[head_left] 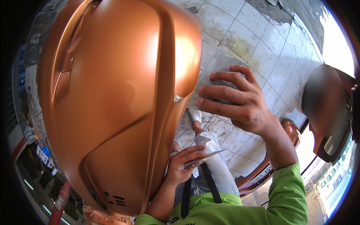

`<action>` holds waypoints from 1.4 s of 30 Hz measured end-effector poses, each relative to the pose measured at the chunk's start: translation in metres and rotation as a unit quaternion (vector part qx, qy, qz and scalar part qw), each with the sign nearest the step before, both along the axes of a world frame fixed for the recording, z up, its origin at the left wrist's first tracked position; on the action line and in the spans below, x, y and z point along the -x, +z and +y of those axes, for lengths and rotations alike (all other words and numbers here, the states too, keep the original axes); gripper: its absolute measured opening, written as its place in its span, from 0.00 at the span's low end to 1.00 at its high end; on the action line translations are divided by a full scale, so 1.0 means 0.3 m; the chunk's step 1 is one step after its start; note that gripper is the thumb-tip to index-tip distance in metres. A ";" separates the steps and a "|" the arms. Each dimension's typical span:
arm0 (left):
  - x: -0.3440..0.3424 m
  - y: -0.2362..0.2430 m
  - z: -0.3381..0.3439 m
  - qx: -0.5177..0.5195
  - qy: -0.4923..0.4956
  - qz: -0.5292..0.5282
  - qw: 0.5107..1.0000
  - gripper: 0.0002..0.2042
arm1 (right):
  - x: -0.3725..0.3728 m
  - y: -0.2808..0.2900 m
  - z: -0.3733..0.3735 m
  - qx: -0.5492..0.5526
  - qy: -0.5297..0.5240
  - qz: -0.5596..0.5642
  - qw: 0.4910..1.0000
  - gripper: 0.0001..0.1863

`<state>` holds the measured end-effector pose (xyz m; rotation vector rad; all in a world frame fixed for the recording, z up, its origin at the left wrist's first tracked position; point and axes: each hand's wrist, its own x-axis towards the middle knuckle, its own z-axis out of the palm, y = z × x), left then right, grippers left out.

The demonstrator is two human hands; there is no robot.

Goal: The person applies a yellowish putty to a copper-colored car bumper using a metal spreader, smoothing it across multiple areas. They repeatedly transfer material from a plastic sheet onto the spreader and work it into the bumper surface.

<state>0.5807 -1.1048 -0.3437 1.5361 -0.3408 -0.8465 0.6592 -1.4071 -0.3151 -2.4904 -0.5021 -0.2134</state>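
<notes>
A large glossy copper-orange scooter body panel (112, 97) fills the left and middle of the view. My left hand (182, 167) is at the panel's lower right edge, fingers pinched on a thin pale sheet (206, 155) that sticks out to the right. My right hand (240, 101), on a green-sleeved arm, is raised beside the panel's right edge. Its fingers are spread flat on a translucent grey film (219, 63) that meets that edge.
Below lies a stained, pale tiled floor (270, 56). My leg in light trousers (217, 165) and a foot show between the hands. Another orange vehicle part (290, 129) and a dark mirror-like object (330, 138) are at the right. Shop clutter lines the left rim.
</notes>
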 end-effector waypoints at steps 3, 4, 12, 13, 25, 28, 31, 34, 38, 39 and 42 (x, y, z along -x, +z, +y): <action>-0.002 0.001 -0.001 0.001 -0.010 0.006 1.000 0.13 | -0.044 0.003 -0.019 -0.029 -0.008 -0.014 0.999 0.25; 0.002 -0.004 0.001 0.002 -0.012 0.008 1.000 0.14 | -0.064 -0.011 -0.022 -0.037 -0.007 -0.026 0.999 0.26; 0.005 0.003 0.002 0.017 -0.005 0.032 0.999 0.16 | -0.105 -0.072 0.021 -0.068 -0.004 -0.030 0.997 0.29; -0.001 0.007 -0.002 0.023 -0.005 0.028 0.999 0.16 | -0.090 -0.081 0.033 -0.069 -0.003 -0.021 0.997 0.29; -0.001 -0.005 0.002 0.031 0.000 0.046 0.998 0.14 | -0.098 -0.057 0.029 -0.067 -0.020 -0.028 0.997 0.26; -0.014 0.009 0.008 0.041 0.017 0.070 0.997 0.12 | -0.060 -0.029 -0.009 -0.042 0.032 0.034 0.998 0.21; -0.003 0.007 0.015 0.038 0.041 0.089 0.994 0.10 | -0.038 -0.002 -0.092 -0.244 -0.027 0.210 0.946 0.24; 0.006 -0.002 0.008 0.048 0.027 0.089 0.994 0.10 | -0.102 0.037 -0.157 -0.464 -0.130 0.294 0.825 0.29; 0.007 -0.004 0.007 0.065 -0.003 0.090 0.994 0.11 | -0.214 0.011 -0.160 -0.393 -0.155 0.389 0.819 0.31; 0.006 -0.003 0.009 0.079 -0.004 0.102 0.992 0.11 | -0.228 0.006 -0.148 -0.381 -0.158 0.394 0.822 0.31; 0.008 -0.003 0.015 0.118 -0.003 0.144 0.982 0.12 | -0.237 -0.010 -0.127 -0.362 -0.151 0.407 0.825 0.30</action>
